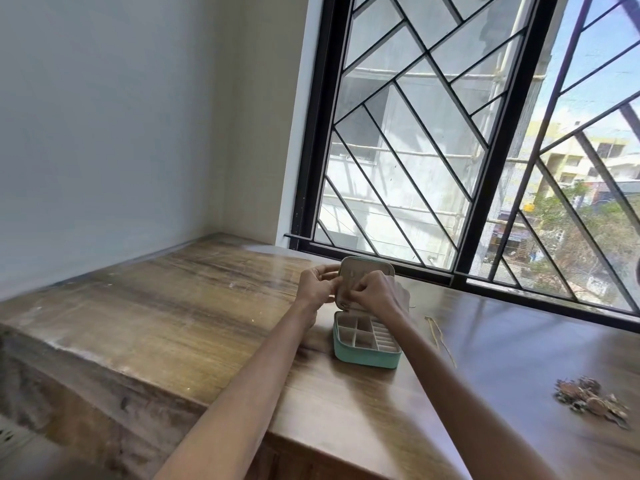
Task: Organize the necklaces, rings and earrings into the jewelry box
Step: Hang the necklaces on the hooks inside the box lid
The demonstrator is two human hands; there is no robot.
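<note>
A small teal jewelry box [367, 356] stands open on the wooden table, its beige lid [367, 271] upright and its tray split into several compartments. My left hand [317, 284] grips the lid's left edge. At the inside of the lid my right hand [377, 294] has its fingers curled, pinching something too small to make out. A thin gold necklace [440, 336] lies stretched on the table to the right of the box. A pile of mixed jewelry [588, 400] sits at the far right.
The wooden table [194, 306] fills a corner, with a white wall on the left and a barred window [450, 133] right behind the box. The table's front edge drops off at the lower left.
</note>
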